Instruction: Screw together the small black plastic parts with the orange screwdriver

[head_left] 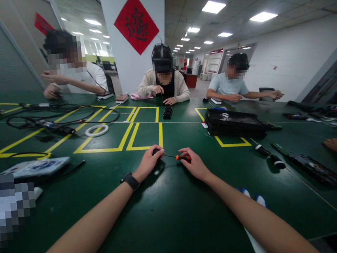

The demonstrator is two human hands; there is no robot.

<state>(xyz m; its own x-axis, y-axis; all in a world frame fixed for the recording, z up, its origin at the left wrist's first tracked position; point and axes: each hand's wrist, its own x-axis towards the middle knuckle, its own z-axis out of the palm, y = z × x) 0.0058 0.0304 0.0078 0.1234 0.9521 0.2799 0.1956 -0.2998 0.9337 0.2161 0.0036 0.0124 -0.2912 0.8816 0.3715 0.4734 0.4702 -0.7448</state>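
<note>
Head view: screwdriver between left fingers and right fingers.

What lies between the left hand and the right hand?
Head view: the thin shaft of a screwdriver spans from left hand to right hand.

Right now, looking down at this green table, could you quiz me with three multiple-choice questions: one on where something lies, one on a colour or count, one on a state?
1. Where is the white ring of cable?
A. inside a yellow taped box
B. on the black case
C. in the right hand

2. What colour is the small screwdriver's handle?
A. blue
B. orange
C. green

3. What is the left hand doing?
A. lying flat and open
B. lifted off the table
C. pinching a small black part at the tool's tip

Answers: 1 A, yellow tape surrounds it. 2 B, orange shows beside the right hand. 3 C, fingertips close on it.
</note>
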